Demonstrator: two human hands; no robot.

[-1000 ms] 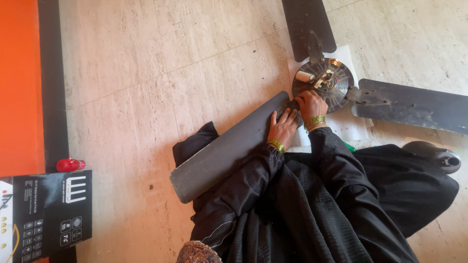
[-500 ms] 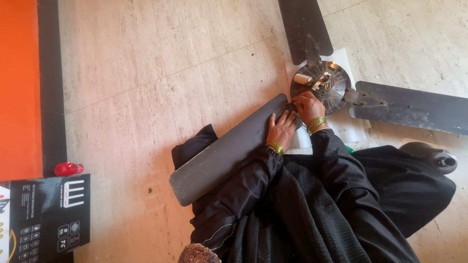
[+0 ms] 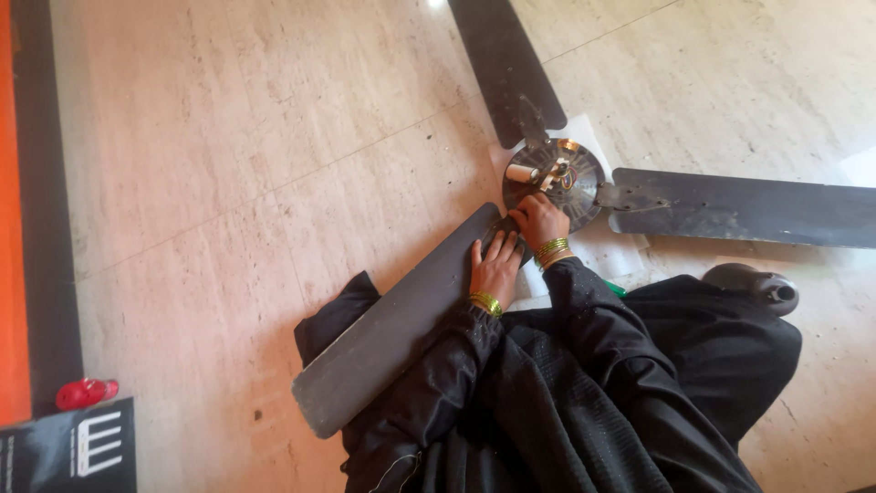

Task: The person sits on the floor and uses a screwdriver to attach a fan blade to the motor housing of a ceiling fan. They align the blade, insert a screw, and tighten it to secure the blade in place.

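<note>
A pale stone floor (image 3: pixel 228 137) of large veined tiles with thin grout lines fills most of the frame. Along the left edge runs a flat orange panel (image 3: pixel 7 228) with a black border strip beside it. The person sits at lower right in loose black cloth (image 3: pixel 584 402) with a fine woven texture.

A ceiling fan lies taken down on the floor in the upper middle. Its three long, flat, dark blades are dull and scuffed: one blade (image 3: pixel 506 64) runs up to the top edge, a second blade (image 3: pixel 757 208) runs out to the right edge, and the near blade (image 3: pixel 392 324) slants from the hub down to lower centre, its rounded grey end over the person's lap. The round motor hub (image 3: pixel 561 178) is dark ribbed metal, opened on top, with a white cylinder, a brass-coloured ring and small wires showing inside. It rests on a white sheet (image 3: pixel 611 251).

The left hand (image 3: pixel 495 267) lies flat on the near blade close to the hub, fingers spread and pressing down. The right hand (image 3: pixel 538 219) is curled at the joint where that blade meets the hub, fingertips pinched together on something too small to make out. Both wrists carry gold and green bangles.

A dark rounded cup-shaped cover (image 3: pixel 753 285) sits at right, beside the knee. At lower left, a black box (image 3: pixel 68 452) with white marks lies beside a small red glossy object (image 3: pixel 85 393).
</note>
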